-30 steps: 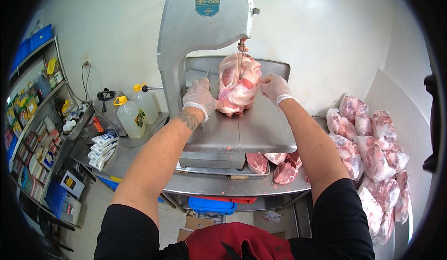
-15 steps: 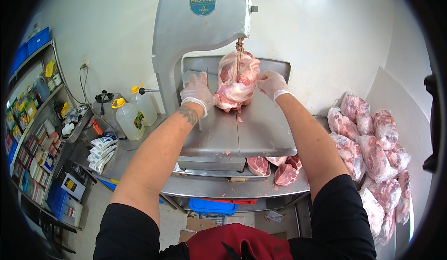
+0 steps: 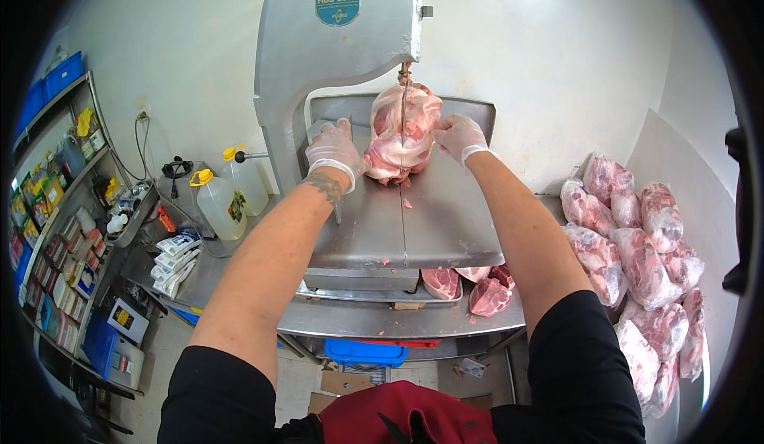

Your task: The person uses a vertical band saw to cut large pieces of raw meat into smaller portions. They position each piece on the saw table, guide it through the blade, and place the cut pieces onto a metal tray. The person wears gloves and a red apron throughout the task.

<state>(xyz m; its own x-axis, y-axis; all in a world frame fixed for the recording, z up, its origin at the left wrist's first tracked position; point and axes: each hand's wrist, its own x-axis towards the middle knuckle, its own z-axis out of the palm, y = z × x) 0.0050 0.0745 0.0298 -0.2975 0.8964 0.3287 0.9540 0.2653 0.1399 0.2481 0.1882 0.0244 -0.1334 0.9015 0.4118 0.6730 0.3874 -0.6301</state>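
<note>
A large raw piece of meat, pink with white fat, stands on the steel table of a band saw. The thin upright blade runs down through it. My left hand, in a clear glove, is closed over the upright guide plate left of the meat, its thumb side touching the meat. From the right, my gloved right hand presses its bent fingers against the meat's side. The fingertips of both hands are partly hidden.
Cut meat slices lie below the saw table. Several plastic-wrapped meat pieces are piled at right. On the left are jugs with yellow caps, white packets and a loaded shelf. A blue lidded bin sits underneath.
My right hand has come inward against the meat's right side. The meat has shifted slightly away from me along the blade. My left hand stays at the guide plate.
</note>
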